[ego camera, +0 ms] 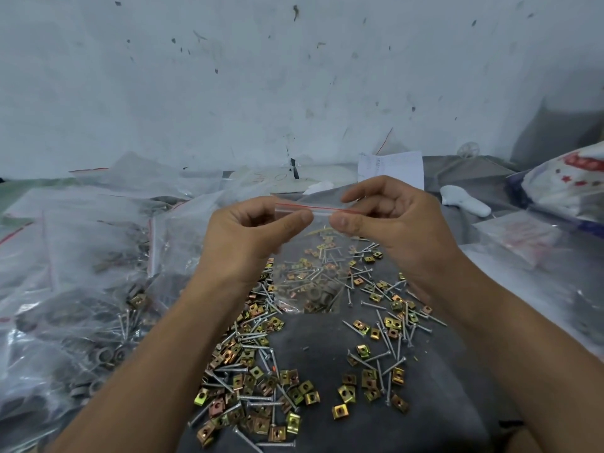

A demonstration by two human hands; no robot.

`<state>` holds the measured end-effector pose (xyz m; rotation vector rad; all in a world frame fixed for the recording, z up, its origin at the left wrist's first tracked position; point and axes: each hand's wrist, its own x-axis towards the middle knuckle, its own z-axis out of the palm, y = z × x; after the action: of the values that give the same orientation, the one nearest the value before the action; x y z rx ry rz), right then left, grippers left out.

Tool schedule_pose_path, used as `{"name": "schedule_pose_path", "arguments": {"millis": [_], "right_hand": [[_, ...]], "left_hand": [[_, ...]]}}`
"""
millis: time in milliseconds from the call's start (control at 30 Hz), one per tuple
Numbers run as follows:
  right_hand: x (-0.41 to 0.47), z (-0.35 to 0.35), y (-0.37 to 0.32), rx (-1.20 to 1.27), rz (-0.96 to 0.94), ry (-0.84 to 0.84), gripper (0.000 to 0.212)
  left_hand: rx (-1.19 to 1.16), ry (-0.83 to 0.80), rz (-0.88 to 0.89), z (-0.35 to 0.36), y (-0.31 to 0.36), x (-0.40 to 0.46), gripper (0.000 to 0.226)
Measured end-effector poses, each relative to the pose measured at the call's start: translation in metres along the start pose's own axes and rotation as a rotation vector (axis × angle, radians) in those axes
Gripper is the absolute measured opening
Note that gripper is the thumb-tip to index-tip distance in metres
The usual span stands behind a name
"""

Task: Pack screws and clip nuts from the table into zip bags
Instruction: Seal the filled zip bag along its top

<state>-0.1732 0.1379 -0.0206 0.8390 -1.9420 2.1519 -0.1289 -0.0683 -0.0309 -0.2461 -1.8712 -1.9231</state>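
Note:
A clear zip bag (307,256) with a red strip along its top hangs between my two hands above the table. My left hand (243,238) pinches the left end of the zip strip between thumb and fingers. My right hand (397,223) pinches the right end. Grey washers, screws and clip nuts sit in the bag's bottom. Below it, loose silver screws (253,336) and brass-coloured clip nuts (346,392) lie scattered over the dark grey cloth (330,351).
A heap of filled zip bags (81,289) covers the left side of the table. More flat bags (519,237) lie at the right, by a printed sack (568,184) and a white object (464,201). A paper sheet (390,168) leans on the wall.

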Motion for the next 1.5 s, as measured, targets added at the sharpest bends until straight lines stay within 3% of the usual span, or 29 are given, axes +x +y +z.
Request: {"name": "schedule_pose_path", "arguments": {"millis": [167, 500, 767, 1033, 1233, 1500], "right_hand": [[-0.002, 0.007, 0.001, 0.032, 0.018, -0.078, 0.031], [-0.002, 0.009, 0.003, 0.002, 0.004, -0.023, 0.027], [-0.001, 0.006, 0.003, -0.035, -0.017, -0.021, 0.028], [-0.004, 0.010, 0.000, -0.020, -0.039, -0.032, 0.031], [-0.002, 0.009, -0.003, -0.060, -0.035, -0.051, 0.029], [0.003, -0.001, -0.001, -0.106, -0.012, -0.003, 0.030]], "left_hand": [[0.001, 0.016, 0.003, 0.002, -0.002, -0.002, 0.011], [0.062, -0.059, 0.017, 0.005, -0.001, -0.004, 0.023], [0.017, 0.050, -0.019, 0.004, -0.001, -0.001, 0.019], [0.120, -0.084, -0.012, 0.003, 0.001, -0.006, 0.017], [0.095, -0.053, -0.035, 0.003, 0.001, -0.005, 0.014], [0.088, 0.043, -0.065, -0.002, 0.007, -0.004, 0.026]]}}
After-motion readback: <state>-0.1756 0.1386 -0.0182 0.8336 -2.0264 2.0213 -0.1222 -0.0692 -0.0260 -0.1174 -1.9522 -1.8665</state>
